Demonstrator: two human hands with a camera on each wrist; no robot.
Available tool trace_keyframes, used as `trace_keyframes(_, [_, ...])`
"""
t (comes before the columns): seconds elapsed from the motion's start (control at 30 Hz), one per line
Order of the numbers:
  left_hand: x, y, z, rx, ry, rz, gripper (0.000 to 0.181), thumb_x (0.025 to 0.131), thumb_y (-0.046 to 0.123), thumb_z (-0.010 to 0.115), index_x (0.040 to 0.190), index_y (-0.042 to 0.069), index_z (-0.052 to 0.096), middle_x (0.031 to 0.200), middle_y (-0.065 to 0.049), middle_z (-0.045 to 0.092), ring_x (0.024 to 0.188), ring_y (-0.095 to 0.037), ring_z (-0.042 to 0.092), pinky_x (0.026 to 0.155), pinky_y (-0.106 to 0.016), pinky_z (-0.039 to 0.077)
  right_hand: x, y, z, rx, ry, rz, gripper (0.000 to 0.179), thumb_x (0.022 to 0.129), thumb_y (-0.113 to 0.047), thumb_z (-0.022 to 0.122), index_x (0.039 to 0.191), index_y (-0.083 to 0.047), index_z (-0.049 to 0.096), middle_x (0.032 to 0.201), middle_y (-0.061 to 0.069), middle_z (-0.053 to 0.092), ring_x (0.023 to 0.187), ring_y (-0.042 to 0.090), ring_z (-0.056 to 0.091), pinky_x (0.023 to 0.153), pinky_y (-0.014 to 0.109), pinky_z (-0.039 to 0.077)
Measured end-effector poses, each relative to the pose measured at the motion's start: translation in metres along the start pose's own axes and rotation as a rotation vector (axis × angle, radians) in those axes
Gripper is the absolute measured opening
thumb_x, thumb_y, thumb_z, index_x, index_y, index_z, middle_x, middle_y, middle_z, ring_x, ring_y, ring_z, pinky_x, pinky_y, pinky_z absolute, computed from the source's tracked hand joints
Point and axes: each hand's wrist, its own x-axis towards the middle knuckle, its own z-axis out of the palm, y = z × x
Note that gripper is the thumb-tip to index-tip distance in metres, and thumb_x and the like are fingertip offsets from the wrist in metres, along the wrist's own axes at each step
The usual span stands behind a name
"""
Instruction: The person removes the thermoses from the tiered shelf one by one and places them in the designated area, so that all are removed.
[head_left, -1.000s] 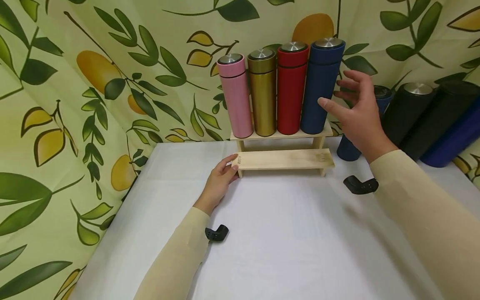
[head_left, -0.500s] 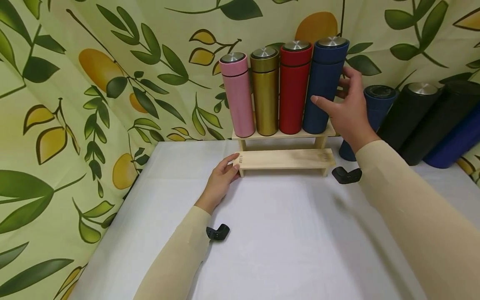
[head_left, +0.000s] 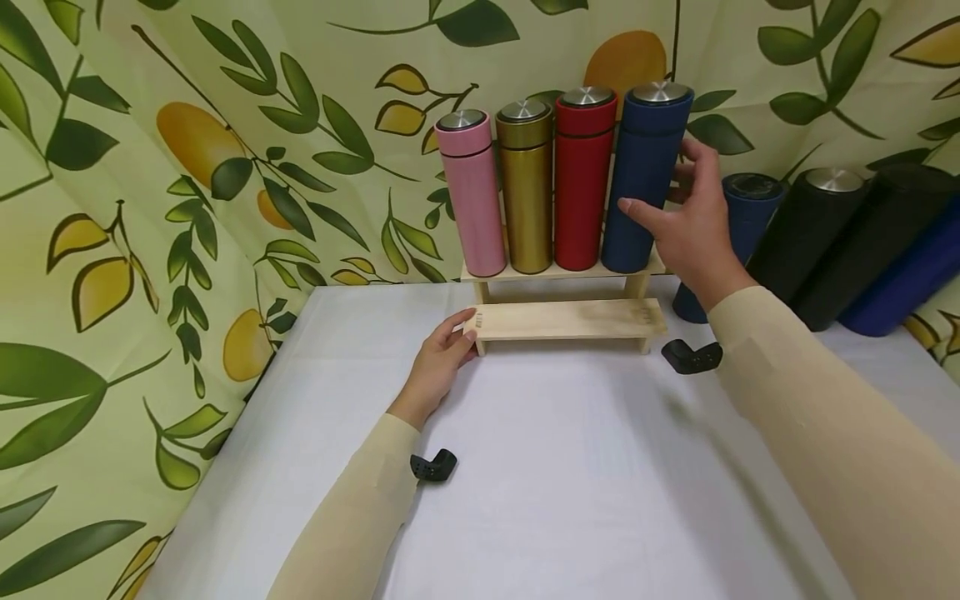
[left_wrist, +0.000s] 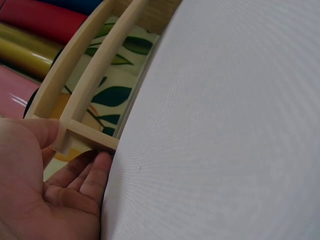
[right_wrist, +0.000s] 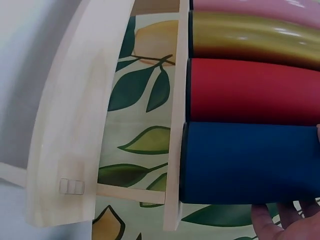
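A two-step wooden rack (head_left: 562, 320) stands on the white table. Along its upper step are four upright thermos bottles: pink (head_left: 472, 196), gold (head_left: 525, 192), red (head_left: 585, 183) and blue (head_left: 647, 175). My left hand (head_left: 444, 350) pinches the left end of the lower step, thumb against its end and fingers by the leg, as the left wrist view shows. My right hand (head_left: 693, 221) holds the blue bottle, thumb across its front and fingertips (right_wrist: 262, 220) on its far right side. The blue bottle's base sits on the upper step.
To the right of the rack stand more bottles: a dark blue one (head_left: 750, 208) partly behind my right hand, black ones (head_left: 810, 242) and a deep blue one (head_left: 900, 279). A leaf-patterned cloth (head_left: 247, 208) hangs behind and at the left of the table (head_left: 525, 467).
My right hand has moved left from beside the blue bottle, and its thumb and fingers now lie on it. My left hand has stayed at the rack's end.
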Motion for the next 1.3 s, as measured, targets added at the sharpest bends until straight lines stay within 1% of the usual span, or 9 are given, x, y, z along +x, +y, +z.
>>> trace_keyframes(0.17, [0.0, -0.001, -0.002, 0.002, -0.001, -0.001, 0.045, 0.114, 0.015, 0.063, 0.158, 0.019, 0.059, 0.143, -0.019, 0.066, 0.126, -0.029, 0.067, 0.108, -0.042, 0.055, -0.009, 0.0, -0.006, -0.018, -0.009, -0.015, 0.093, 0.101, -0.028, 0.082, 0.171, -0.034, 0.022, 0.166, 0.007, 0.04, 0.149, 0.027, 0.045, 0.121, 0.049, 0.041])
trace_keyframes(0.33, [0.0, -0.001, -0.002, 0.007, 0.003, 0.0, 0.045, 0.114, 0.016, 0.063, 0.158, 0.019, 0.059, 0.145, -0.018, 0.064, 0.129, -0.029, 0.065, 0.108, -0.042, 0.055, -0.021, 0.0, -0.014, -0.047, -0.026, -0.074, 0.093, 0.1, -0.024, 0.084, 0.171, -0.03, 0.024, 0.162, 0.01, 0.044, 0.145, 0.029, 0.049, 0.121, 0.05, 0.04])
trace_keyframes(0.47, [0.0, -0.001, -0.002, 0.011, 0.004, 0.0, 0.045, 0.114, 0.017, 0.063, 0.158, 0.02, 0.059, 0.147, -0.018, 0.063, 0.13, -0.028, 0.065, 0.108, -0.042, 0.054, -0.032, 0.003, -0.022, -0.054, -0.026, -0.109, 0.092, 0.098, -0.021, 0.085, 0.17, -0.03, 0.028, 0.16, 0.011, 0.046, 0.143, 0.031, 0.052, 0.121, 0.048, 0.041])
trace_keyframes(0.63, [-0.001, 0.001, -0.001, 0.014, 0.0, 0.005, 0.045, 0.114, 0.017, 0.063, 0.159, 0.019, 0.059, 0.149, -0.017, 0.062, 0.131, -0.029, 0.064, 0.109, -0.043, 0.054, -0.048, 0.007, -0.029, -0.054, -0.01, -0.148, 0.092, 0.097, -0.015, 0.086, 0.168, -0.026, 0.029, 0.158, 0.012, 0.048, 0.142, 0.032, 0.052, 0.121, 0.044, 0.041])
trace_keyframes(0.77, [-0.001, 0.0, -0.001, 0.015, 0.003, 0.0, 0.045, 0.114, 0.017, 0.063, 0.159, 0.02, 0.059, 0.149, -0.017, 0.062, 0.132, -0.028, 0.064, 0.109, -0.042, 0.054, -0.058, 0.013, -0.035, -0.06, -0.005, -0.171, 0.092, 0.096, -0.011, 0.086, 0.168, -0.025, 0.031, 0.157, 0.013, 0.048, 0.142, 0.033, 0.052, 0.121, 0.042, 0.04])
trace_keyframes(0.97, [-0.001, -0.002, -0.002, 0.019, 0.0, -0.002, 0.045, 0.114, 0.017, 0.063, 0.158, 0.021, 0.059, 0.148, -0.016, 0.062, 0.131, -0.027, 0.064, 0.108, -0.042, 0.054, -0.072, 0.028, -0.044, -0.084, -0.036, -0.151, 0.094, 0.095, -0.006, 0.087, 0.168, -0.024, 0.03, 0.158, 0.015, 0.047, 0.142, 0.035, 0.051, 0.119, 0.046, 0.043])
trace_keyframes(1.1, [0.0, -0.003, -0.002, 0.018, -0.003, 0.001, 0.045, 0.114, 0.018, 0.064, 0.159, 0.021, 0.059, 0.148, -0.017, 0.063, 0.132, -0.027, 0.064, 0.109, -0.041, 0.054, -0.081, 0.039, -0.05, -0.114, -0.054, -0.131, 0.094, 0.096, -0.007, 0.087, 0.168, -0.027, 0.03, 0.159, 0.015, 0.047, 0.143, 0.036, 0.051, 0.116, 0.047, 0.047])
trace_keyframes(1.23, [0.001, -0.004, -0.002, 0.013, -0.005, 0.005, 0.045, 0.114, 0.018, 0.063, 0.159, 0.02, 0.058, 0.148, -0.018, 0.063, 0.132, -0.028, 0.063, 0.109, -0.041, 0.054, -0.087, 0.049, -0.058, -0.123, -0.034, -0.14, 0.093, 0.097, -0.007, 0.086, 0.167, -0.03, 0.029, 0.158, 0.016, 0.048, 0.139, 0.032, 0.054, 0.115, 0.039, 0.047])
trace_keyframes(1.3, [0.001, -0.004, -0.002, 0.008, -0.006, 0.006, 0.045, 0.114, 0.018, 0.063, 0.159, 0.02, 0.058, 0.147, -0.019, 0.063, 0.132, -0.029, 0.063, 0.109, -0.04, 0.054, -0.088, 0.054, -0.061, -0.119, -0.012, -0.145, 0.093, 0.096, -0.006, 0.085, 0.167, -0.029, 0.03, 0.154, 0.015, 0.05, 0.135, 0.027, 0.056, 0.114, 0.035, 0.048])
